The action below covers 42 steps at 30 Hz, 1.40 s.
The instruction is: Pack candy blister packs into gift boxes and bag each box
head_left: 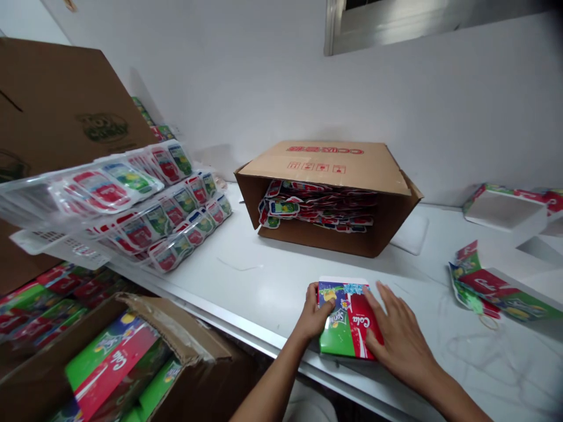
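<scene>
the printed carton (345, 325) is on the white table (240, 272), close to its near edge, between the two hands and to the near side of the open cardboard box (325, 167) with flat pouches (308, 205) inside. the left hand (312, 321) has hold of the carton's left side, its thumb resting on the printed face and its fingers curled around the edge; the right hand (402, 334) is loosely spread at the right side, thumb against the face and the other fingers raised and apart, so it does not look clamped on anything. the carton seems to be thin, glossy card: probably light, though its contents are hidden, stiff along the folds, softer in the middle of each panel, and a little slick. the left and right walls, near the corners, look the best places to hold; hard pressure on the broad face could dent it, and the pale flap at the far edge would likely bend if pulled.
</scene>
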### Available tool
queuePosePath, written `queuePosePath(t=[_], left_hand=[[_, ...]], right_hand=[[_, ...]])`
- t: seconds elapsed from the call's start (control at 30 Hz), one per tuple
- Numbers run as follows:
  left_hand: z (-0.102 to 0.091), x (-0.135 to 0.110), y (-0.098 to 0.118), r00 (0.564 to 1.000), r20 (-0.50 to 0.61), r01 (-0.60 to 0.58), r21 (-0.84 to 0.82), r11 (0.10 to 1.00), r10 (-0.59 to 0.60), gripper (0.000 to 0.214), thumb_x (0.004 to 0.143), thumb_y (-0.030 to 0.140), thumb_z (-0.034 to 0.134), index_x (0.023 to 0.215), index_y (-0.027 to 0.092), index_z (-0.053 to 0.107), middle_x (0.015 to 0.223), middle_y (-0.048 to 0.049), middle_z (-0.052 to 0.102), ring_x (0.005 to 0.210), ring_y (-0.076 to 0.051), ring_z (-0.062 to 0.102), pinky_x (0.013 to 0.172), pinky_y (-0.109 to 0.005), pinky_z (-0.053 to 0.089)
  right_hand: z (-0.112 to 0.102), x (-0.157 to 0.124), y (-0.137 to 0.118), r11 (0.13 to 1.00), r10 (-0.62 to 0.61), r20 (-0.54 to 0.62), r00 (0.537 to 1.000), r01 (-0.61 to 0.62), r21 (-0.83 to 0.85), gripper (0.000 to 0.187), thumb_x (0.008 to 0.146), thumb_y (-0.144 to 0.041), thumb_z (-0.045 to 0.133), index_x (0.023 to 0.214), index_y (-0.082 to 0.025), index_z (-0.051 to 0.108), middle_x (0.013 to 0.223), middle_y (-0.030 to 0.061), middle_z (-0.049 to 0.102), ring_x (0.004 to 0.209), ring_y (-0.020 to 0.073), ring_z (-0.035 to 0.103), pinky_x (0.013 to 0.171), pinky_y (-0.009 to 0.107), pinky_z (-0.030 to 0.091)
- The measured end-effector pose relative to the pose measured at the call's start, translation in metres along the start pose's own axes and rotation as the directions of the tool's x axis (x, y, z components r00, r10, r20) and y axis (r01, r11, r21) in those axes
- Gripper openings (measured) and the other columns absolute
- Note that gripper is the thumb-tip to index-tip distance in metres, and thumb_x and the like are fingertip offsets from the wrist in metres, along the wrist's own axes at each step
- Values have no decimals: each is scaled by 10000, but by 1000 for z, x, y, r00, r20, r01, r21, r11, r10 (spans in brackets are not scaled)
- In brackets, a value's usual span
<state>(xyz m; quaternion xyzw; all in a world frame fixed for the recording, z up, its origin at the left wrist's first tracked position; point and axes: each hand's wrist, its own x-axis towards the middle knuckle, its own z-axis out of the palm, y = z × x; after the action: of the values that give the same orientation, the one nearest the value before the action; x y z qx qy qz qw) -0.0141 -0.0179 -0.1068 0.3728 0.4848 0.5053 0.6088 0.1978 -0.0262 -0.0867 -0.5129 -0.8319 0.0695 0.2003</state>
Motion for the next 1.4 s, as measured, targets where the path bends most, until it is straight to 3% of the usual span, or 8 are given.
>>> queuePosePath(t=[0.07,0.17,0.4,0.63,0.87,1.07,1.3,1.4], left_hand=[[0,2,-3,1000,-4,-5,-13,1000,5,444,783,410,668,1097,210,426,1040,-60,606,905,-201,609,855,-350,478],[-2,0,-6,1000,-3,-9,-38,999,9,412,795,392,653,1089,212,428,1003,-38,604,863,-178,598,826,-327,473],[0,-2,-10,1000,-10,-24,-91,996,24,422,799,398,666,1056,213,387,912,2,559,786,-145,567,747,-294,473],[2,-3,-11,999,-19,-47,-89,995,46,511,775,403,712,1097,209,366,953,-13,536,804,-143,554,759,-295,471],[1,-2,-10,999,-8,-50,-93,994,50,526,755,422,727,1098,211,388,956,-17,567,811,-155,579,759,-303,486],[3,15,0,996,-61,-69,20,997,71,372,789,487,675,981,187,566,916,-23,619,816,-167,579,762,-282,459],[3,15,2,1000,-32,1,18,1000,0,378,816,522,632,998,199,561,752,10,630,626,-143,570,609,-257,452],[3,13,3,1000,-30,9,10,1000,-9,392,806,525,644,1002,197,554,738,13,631,610,-138,571,594,-250,451]], right_hand=[[0,21,-8,982,-189,54,981,189,-6,672,853,-206,472,1501,-215,296,1594,119,203,1451,318,203,1136,555,256],[6,50,-17,954,-300,174,938,292,68,580,949,-275,402,1505,-171,277,1551,121,323,1434,259,272,1152,509,258],[15,65,-20,962,-251,168,953,227,148,430,994,-384,375,1355,-179,487,1255,126,615,1156,253,543,1006,469,396],[12,64,-19,965,-238,37,971,232,120,284,988,-262,370,1178,-200,572,1139,96,644,1069,240,551,954,441,391],[11,69,-21,972,-216,67,974,208,107,262,975,-274,398,1132,-225,602,1113,93,613,1053,250,528,921,446,404],[14,69,-17,968,-220,78,972,208,143,308,965,-284,406,1190,-262,616,1131,88,619,1062,252,552,924,450,432],[17,49,4,924,150,-53,987,-121,362,321,975,-366,389,1097,-211,641,1143,102,638,1076,247,586,960,448,464],[16,48,4,885,169,-64,984,-123,448,307,971,-376,408,1007,-211,665,1078,90,660,1055,238,589,960,418,468]])
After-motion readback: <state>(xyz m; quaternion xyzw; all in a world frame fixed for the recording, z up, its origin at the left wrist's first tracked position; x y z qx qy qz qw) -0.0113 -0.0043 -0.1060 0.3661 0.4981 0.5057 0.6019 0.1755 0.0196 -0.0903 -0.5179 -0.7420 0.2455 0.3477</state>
